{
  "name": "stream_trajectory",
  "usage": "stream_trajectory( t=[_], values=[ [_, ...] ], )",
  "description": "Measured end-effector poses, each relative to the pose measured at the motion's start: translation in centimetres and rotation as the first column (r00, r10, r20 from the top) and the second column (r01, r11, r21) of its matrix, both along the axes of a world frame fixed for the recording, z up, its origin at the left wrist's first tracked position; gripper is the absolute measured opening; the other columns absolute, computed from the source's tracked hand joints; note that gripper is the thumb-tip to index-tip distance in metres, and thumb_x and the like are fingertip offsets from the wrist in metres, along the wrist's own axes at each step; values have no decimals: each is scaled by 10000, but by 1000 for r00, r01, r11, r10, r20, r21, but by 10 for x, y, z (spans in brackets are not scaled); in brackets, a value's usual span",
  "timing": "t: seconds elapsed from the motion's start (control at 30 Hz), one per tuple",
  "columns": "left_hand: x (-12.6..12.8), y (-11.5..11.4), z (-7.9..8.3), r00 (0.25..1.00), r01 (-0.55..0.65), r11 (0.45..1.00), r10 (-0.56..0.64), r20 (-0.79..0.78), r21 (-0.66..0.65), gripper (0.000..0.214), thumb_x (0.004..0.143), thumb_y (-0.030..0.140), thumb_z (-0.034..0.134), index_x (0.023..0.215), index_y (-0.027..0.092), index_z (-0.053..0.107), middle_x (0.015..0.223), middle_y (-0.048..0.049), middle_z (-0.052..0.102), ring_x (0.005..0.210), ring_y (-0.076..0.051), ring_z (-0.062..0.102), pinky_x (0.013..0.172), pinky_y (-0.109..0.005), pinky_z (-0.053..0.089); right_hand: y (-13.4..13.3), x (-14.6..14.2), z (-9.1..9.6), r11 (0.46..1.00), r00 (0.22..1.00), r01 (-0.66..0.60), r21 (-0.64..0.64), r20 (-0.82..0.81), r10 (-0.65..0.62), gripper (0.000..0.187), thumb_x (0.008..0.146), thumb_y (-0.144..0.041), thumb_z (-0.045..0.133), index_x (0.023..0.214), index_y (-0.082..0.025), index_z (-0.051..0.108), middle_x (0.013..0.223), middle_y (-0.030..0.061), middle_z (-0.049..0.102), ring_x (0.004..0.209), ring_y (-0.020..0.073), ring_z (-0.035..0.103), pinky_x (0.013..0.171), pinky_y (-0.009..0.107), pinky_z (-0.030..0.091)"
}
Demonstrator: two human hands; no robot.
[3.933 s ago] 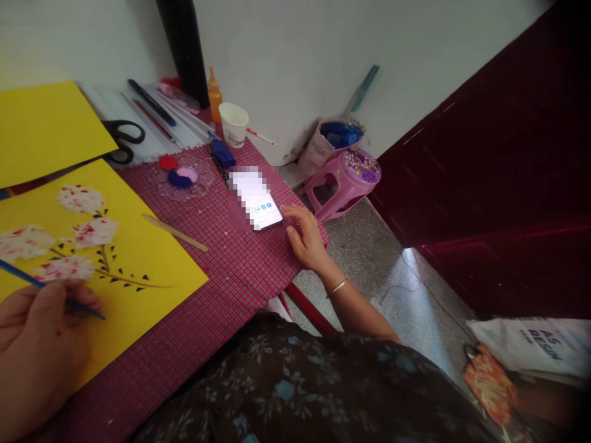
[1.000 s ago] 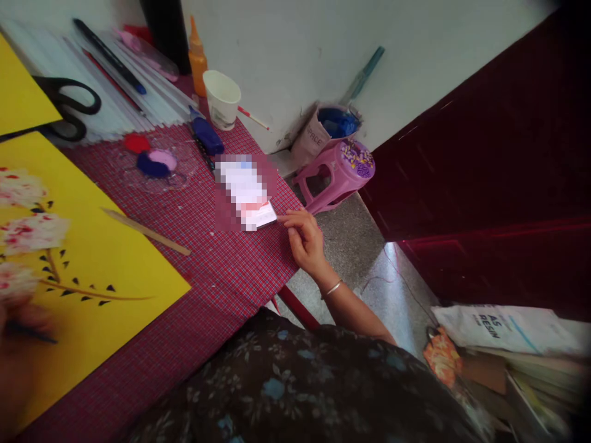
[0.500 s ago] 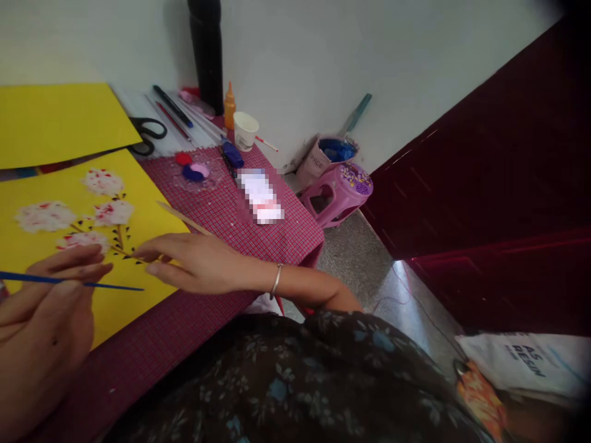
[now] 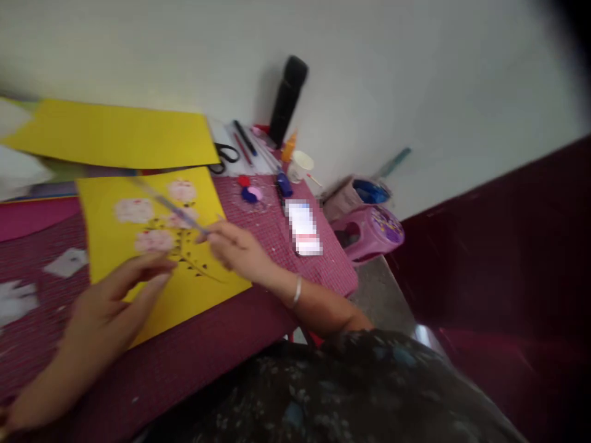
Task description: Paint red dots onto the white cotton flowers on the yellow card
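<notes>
Across from the left hand (image 4: 111,307) to the right hand (image 4: 242,252) went the slim brush (image 4: 178,212), blurred, slanting over the yellow sheet (image 4: 166,311) on the bench (image 4: 221,323). Its end was pinched in the right grip; the left grip was released, leaving the right alone in control.

The left forearm (image 4: 50,387) enters from the near left corner, and the left hand (image 4: 115,307) points far and right, thumb and fingers parted and slightly bent. The right forearm (image 4: 330,311) slants in from the near right, wrist (image 4: 283,283) almost straight, and the right hand (image 4: 240,251), a little farther off, pinches with thumb and fingers drawn together; the hands stand apart.
</notes>
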State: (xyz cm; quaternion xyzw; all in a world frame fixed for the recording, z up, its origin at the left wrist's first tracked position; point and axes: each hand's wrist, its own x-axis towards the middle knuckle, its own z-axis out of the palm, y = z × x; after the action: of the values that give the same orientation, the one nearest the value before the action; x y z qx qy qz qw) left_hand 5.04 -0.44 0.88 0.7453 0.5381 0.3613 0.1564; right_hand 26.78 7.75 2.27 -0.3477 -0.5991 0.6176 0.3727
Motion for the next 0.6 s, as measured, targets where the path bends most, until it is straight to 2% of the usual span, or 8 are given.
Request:
stream_trajectory(
  t=[0.03, 0.07, 0.13, 0.23, 0.37, 0.6],
  values=[
    [4, 3, 2, 998, 48, 992, -43, -40, 113, 195, 1083, 388, 535, 1116, 255, 674, 1083, 33, 760, 960, -122, 749, 853, -200, 594, 3, 8, -1, 999, 998, 14, -53, -61, -17, 201, 1080, -346, 559, 1115, -224, 715, 626, -93, 507, 517, 75, 435, 494, 202, 394],
    [7, 7, 2, 988, 134, 974, -116, -103, 184, 220, 1098, 341, 491, 1053, 224, 671, 1005, 30, 758, 898, -111, 744, 828, -197, 594, 7, 14, -2, 996, 993, 1, -94, -114, -12, 259, 1071, -404, 550, 1163, -220, 708, 569, -112, 447, 455, 78, 359, 445, 215, 332],
    [13, 11, -1, 960, 228, 934, -168, -225, 274, 321, 1113, 300, 422, 979, 194, 694, 904, 19, 740, 793, -113, 727, 717, -216, 589, 13, 20, -5, 988, 983, -30, -152, -181, 2, 349, 1029, -481, 588, 1212, -208, 704, 529, -131, 409, 411, 75, 287, 421, 234, 275],
    [19, 11, -9, 950, 238, 944, -177, -259, 229, 402, 1119, 279, 382, 927, 189, 724, 861, 13, 726, 752, -126, 715, 676, -257, 596, 14, 20, -8, 971, 977, -76, -225, -212, 27, 366, 991, -459, 615, 1199, -177, 720, 496, -134, 427, 391, 72, 287, 417, 248, 260],
    [24, 7, -19, 966, 220, 962, -191, -175, 161, 350, 1100, 235, 409, 951, 190, 722, 897, 8, 724, 798, -142, 704, 709, -290, 599, 11, 20, -13, 958, 985, -90, -270, -164, 47, 348, 985, -433, 623, 1176, -168, 742, 478, -129, 449, 385, 67, 312, 422, 253, 244],
    [23, 4, -24, 966, 245, 965, -234, -112, 99, 239, 1064, 177, 470, 993, 186, 698, 948, -9, 713, 858, -164, 661, 780, -329, 554, 19, 28, -14, 960, 986, -1, -279, -160, -46, 323, 948, -476, 678, 1121, -213, 748, 453, -136, 433, 381, 79, 325, 416, 256, 243]
  ],
)
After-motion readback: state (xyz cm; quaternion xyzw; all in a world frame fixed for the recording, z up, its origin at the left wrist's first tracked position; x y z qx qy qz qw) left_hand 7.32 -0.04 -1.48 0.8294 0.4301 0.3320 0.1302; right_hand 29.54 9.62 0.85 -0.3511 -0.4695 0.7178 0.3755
